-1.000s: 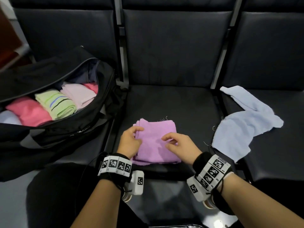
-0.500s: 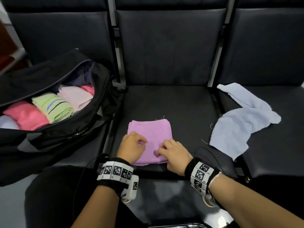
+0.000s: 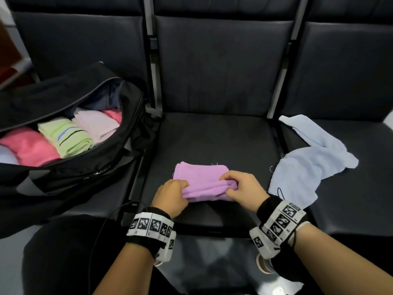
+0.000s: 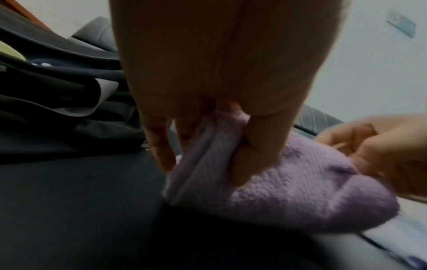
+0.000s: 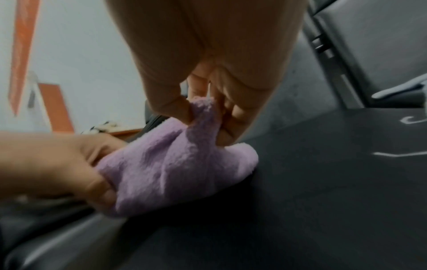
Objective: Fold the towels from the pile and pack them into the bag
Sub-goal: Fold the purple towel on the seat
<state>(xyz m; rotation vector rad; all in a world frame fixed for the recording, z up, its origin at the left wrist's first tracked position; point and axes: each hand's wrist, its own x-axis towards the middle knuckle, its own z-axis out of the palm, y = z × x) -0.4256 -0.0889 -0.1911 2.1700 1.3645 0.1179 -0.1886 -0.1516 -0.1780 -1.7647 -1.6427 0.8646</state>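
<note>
Both grips clamp the purple towel (image 3: 202,177) on the mid seat (image 3: 212,141), left hand (image 3: 170,194) & right hand (image 3: 244,190) pinching near-edge corners, prob. to fold it for the bag (image 3: 89,167).

A row of three dark padded seats (image 3: 214,143) fills the head view, each with a tall backrest (image 3: 221,64). Grey metal bars (image 3: 150,50) stand between the backrests. Behind the seats the wrist views show a pale wall (image 5: 87,60) with an orange strip (image 5: 23,47). The floor (image 3: 10,262) left of the seats is grey.
</note>
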